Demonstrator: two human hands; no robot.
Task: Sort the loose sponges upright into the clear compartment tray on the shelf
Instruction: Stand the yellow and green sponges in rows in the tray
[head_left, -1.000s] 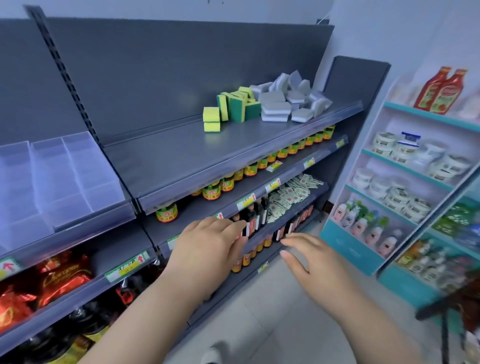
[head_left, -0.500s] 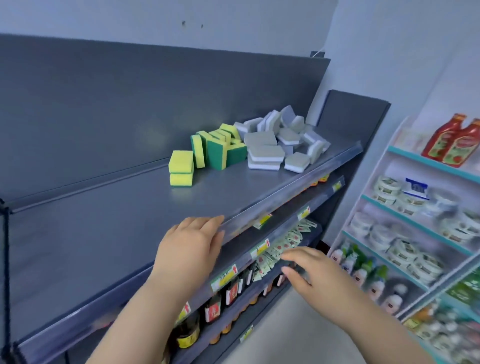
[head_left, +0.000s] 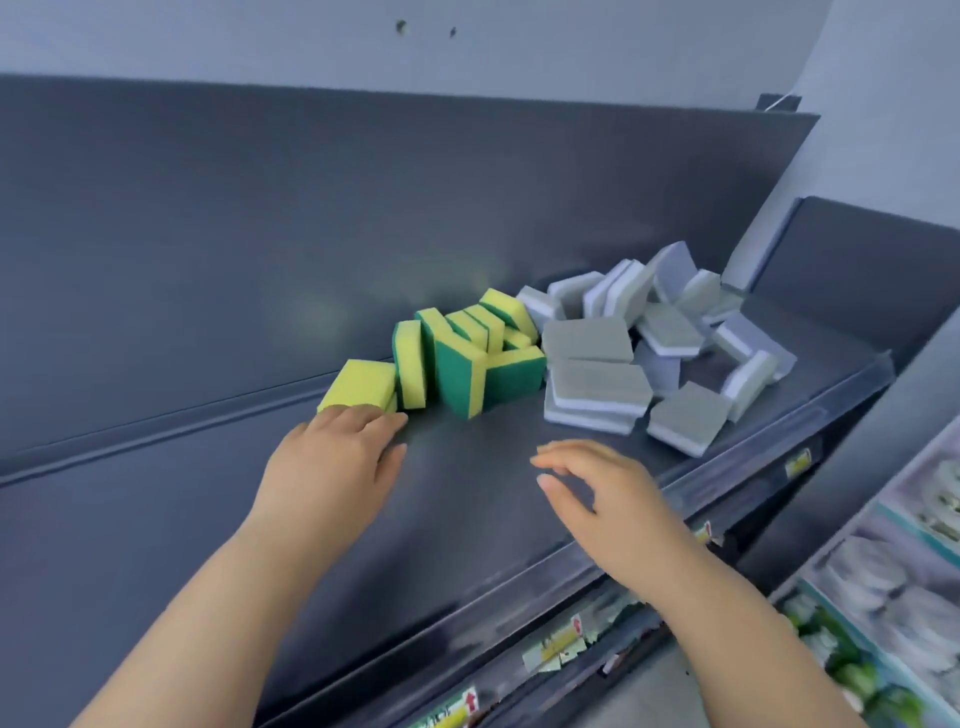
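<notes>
Two loose heaps sit toward the back of the grey shelf (head_left: 130, 519), apparently dumped unsorted: yellow-green sponges (head_left: 462, 374) tipped against one another, and grey-white sponges (head_left: 597, 379) tumbled at their three o'clock. The clear compartment tray is out of view. The left hand (head_left: 332, 462) reaches out flat with fingers straight; its tips meet the near edge of the flat yellow sponge (head_left: 358, 382) at its twelve o'clock, gripping nothing. The right hand (head_left: 613, 499) hovers empty with fingers loosely spread, the grey heap at its one o'clock
</notes>
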